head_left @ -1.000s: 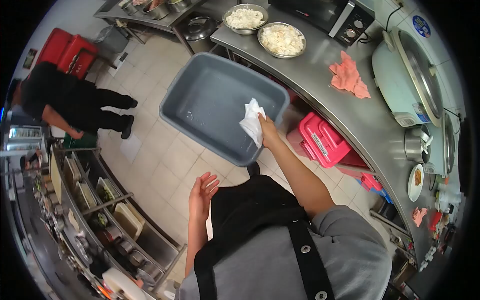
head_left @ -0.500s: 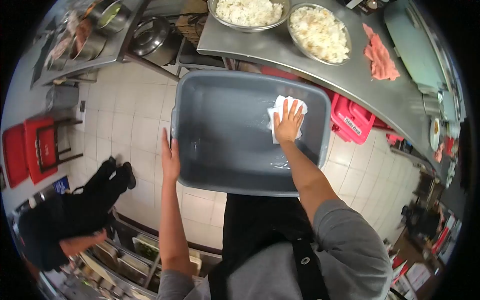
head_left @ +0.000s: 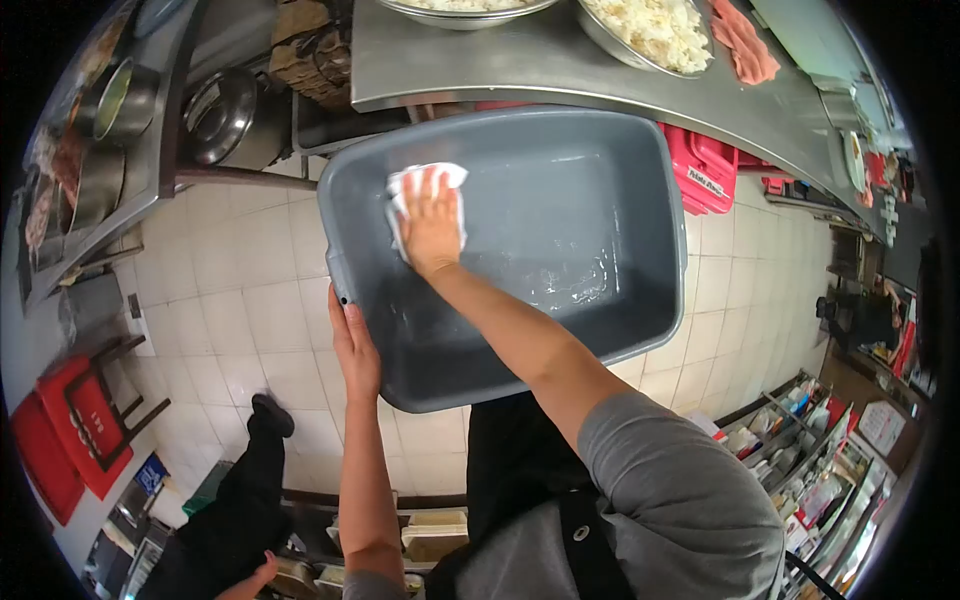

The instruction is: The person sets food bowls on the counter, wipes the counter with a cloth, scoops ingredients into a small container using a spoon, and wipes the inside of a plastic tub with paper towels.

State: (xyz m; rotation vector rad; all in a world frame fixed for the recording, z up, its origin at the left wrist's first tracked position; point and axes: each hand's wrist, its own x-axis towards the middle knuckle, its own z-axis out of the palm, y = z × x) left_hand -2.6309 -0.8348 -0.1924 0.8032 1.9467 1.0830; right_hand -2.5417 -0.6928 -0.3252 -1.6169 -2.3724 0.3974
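A large grey plastic tub (head_left: 530,205) sits before me, with wet, shiny streaks on its inner surface. My right hand (head_left: 433,228) presses a white cloth (head_left: 455,177) against the inside of the tub, towards its left end. The fingers are slightly blurred and lie spread over the cloth. At the tub's left rim, my left hand (head_left: 357,350) has its thumb and fingers on the edge; some fingertips are hidden behind the rim.
Beyond the tub is a steel counter (head_left: 440,70) with bowls of rice (head_left: 655,30) and a pink cloth (head_left: 745,45). Pink-red containers (head_left: 697,165) stand right of the tub. A lidded pot (head_left: 222,120) is at left. Another person (head_left: 225,520) stands lower left.
My right hand has carried the white cloth from the tub's right side to its left. The tub has turned slightly, and my left hand now grips its rim. The other person has moved.
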